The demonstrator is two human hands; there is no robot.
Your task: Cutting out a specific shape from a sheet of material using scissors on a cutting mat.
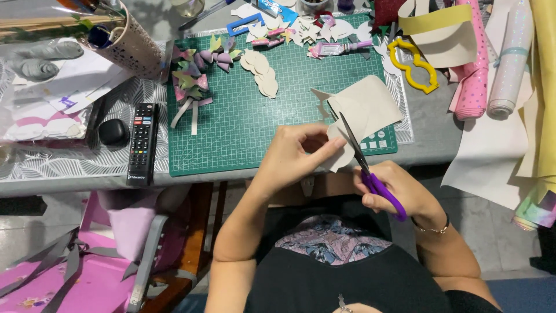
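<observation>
Right hand grips one pair of purple scissors; left hand pinches one beige paper sheet.

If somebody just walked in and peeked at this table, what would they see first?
Probably the purple-handled scissors in the right hand, snipping a beige sheet that the left hand steadies at the near edge of the green cutting mat. Next, the bright yellow cut-out shape at the mat's far right corner, and the black remote control lying just left of the mat.
</observation>
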